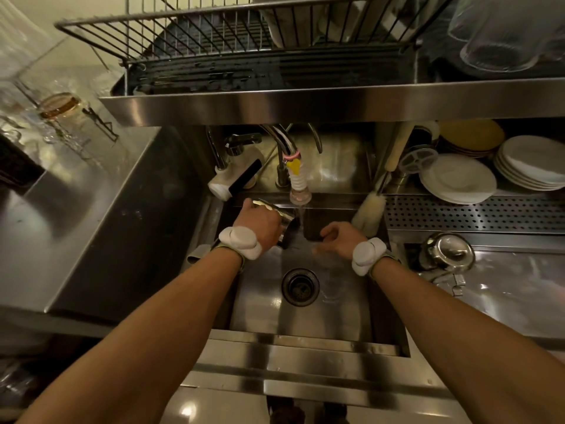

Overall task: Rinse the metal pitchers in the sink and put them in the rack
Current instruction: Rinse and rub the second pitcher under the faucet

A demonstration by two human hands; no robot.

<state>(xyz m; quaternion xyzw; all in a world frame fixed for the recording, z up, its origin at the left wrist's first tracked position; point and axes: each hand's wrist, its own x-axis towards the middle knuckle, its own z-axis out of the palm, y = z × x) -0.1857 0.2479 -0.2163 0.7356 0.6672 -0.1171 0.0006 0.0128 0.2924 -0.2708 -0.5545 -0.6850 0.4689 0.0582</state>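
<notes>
Left hand (260, 223) fingers clamped on pitcher (286, 223), tilted right toward faucet (300, 191) stream; right hand (337, 238) empty, fingers apart, just right of stream. Rack (232, 47) far, above.

Both arms extended; left hand (260, 223) curled closed, right hand (339, 237) loosely open, fingers spread.

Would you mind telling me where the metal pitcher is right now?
In the head view, the metal pitcher is held in the left hand over the sink, left of centre, beside the faucet nozzle.
</notes>
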